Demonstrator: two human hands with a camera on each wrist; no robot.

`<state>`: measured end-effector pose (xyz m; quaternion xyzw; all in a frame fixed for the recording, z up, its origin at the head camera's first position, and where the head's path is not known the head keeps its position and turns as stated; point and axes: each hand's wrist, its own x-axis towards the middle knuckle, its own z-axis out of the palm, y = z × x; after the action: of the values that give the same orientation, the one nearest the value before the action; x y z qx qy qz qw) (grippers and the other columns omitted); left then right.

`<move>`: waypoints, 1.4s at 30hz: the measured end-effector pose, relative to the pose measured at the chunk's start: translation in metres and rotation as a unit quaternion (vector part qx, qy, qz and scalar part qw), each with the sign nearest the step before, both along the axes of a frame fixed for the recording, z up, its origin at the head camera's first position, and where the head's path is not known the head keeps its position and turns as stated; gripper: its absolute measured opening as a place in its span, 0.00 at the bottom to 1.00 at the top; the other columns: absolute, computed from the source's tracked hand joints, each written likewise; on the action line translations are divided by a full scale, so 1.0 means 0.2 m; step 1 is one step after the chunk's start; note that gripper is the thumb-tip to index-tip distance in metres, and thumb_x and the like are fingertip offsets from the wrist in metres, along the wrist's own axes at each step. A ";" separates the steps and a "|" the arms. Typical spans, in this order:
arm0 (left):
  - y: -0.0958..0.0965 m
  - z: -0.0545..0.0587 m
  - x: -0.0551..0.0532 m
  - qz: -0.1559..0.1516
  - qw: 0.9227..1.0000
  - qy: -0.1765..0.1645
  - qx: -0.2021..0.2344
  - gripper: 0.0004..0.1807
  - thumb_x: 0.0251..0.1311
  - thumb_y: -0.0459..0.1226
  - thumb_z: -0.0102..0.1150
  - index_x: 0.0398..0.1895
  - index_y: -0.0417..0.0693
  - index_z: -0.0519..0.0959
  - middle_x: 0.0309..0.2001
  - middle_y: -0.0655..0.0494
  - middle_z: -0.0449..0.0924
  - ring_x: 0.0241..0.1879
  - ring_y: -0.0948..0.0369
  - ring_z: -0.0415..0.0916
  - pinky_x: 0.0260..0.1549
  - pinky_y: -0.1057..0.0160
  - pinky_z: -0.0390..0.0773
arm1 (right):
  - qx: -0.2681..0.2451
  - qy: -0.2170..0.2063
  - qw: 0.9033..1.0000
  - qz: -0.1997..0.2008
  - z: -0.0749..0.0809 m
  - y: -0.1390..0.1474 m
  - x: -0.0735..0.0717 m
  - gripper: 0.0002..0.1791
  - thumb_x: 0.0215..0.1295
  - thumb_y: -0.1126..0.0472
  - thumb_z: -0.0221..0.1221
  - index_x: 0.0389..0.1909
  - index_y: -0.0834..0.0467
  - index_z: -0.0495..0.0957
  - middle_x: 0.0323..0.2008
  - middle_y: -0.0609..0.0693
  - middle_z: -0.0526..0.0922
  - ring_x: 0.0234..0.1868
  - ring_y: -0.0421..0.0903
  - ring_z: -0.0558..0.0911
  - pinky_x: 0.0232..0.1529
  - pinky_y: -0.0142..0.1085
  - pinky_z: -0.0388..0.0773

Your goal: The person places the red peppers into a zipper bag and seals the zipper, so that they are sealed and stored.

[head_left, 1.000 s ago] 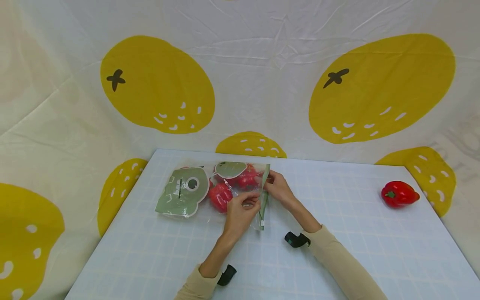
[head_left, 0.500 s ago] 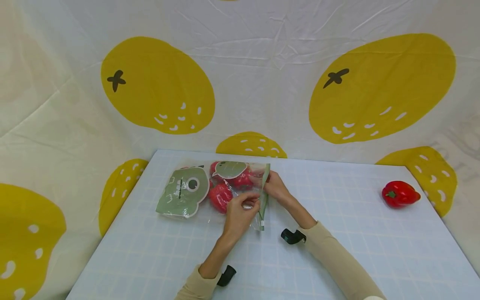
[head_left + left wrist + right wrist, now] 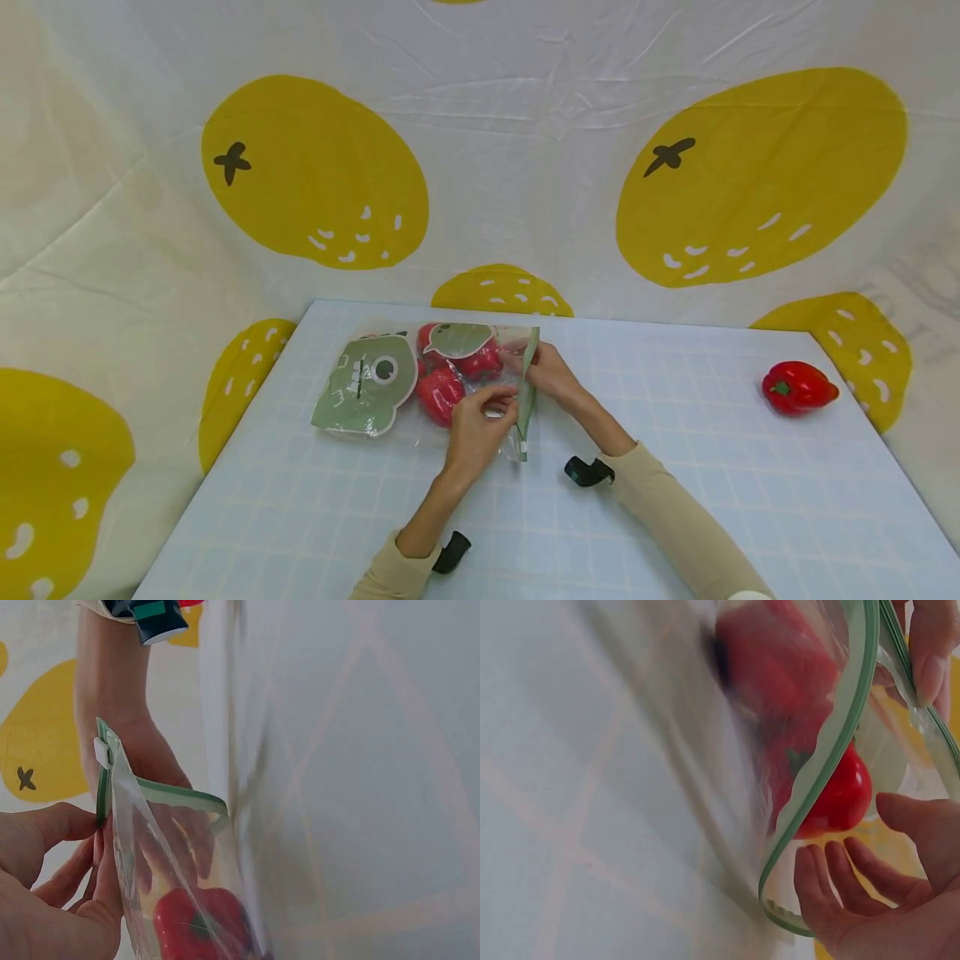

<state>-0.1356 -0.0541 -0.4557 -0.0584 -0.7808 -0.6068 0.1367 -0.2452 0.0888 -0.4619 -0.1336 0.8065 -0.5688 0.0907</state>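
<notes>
A clear zip bag with a green cartoon print lies on the table, its green-edged mouth toward the right. Inside are red bell peppers, partly covered by the print. My left hand pinches the near side of the mouth between thumb and fingers, holding it apart, as the left wrist view shows. Through the opening reaches my right hand, its fingers loosely bent. In the right wrist view those fingers hold nothing and stand just short of the nearest red bell pepper.
Another red bell pepper lies at the far right of the table. A white slider sits at one end of the bag's zip strip. Behind the table hangs a cloth printed with yellow fruit.
My right hand has gone slightly deeper into the bag's mouth. The pepper nearest it has shifted left, further inside, and now sits apart from the fingers. My left hand has stayed put.
</notes>
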 end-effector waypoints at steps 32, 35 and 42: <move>-0.01 0.00 0.00 -0.007 1.000 -0.004 -0.009 0.09 0.61 0.27 0.67 0.44 0.39 0.88 0.38 0.48 0.89 0.35 0.55 0.85 0.36 0.70 0.85 | 0.055 0.110 0.989 -0.087 0.04 0.30 0.09 0.16 0.70 0.56 0.66 0.51 0.62 0.83 0.49 0.57 0.86 0.54 0.55 0.83 0.62 0.50 0.78; -0.01 -0.01 0.00 -0.008 1.000 -0.004 -0.005 0.09 0.61 0.27 0.67 0.43 0.39 0.88 0.38 0.48 0.88 0.35 0.55 0.85 0.36 0.70 0.85 | 0.067 0.129 0.985 -0.096 0.05 0.34 0.10 0.16 0.70 0.56 0.66 0.51 0.61 0.83 0.50 0.57 0.86 0.55 0.56 0.82 0.62 0.51 0.77; -0.01 0.00 0.00 -0.008 1.000 0.000 0.000 0.08 0.60 0.26 0.66 0.43 0.37 0.88 0.37 0.48 0.88 0.35 0.54 0.85 0.35 0.71 0.84 | 0.085 0.161 0.976 -0.119 0.05 0.44 0.12 0.15 0.69 0.56 0.67 0.50 0.61 0.84 0.50 0.57 0.86 0.55 0.57 0.81 0.61 0.52 0.76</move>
<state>-0.1356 -0.0552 -0.4561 -0.0646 -0.7805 -0.6077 0.1317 -0.2210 0.1763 -0.4519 -0.1181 0.8661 -0.4759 -0.0974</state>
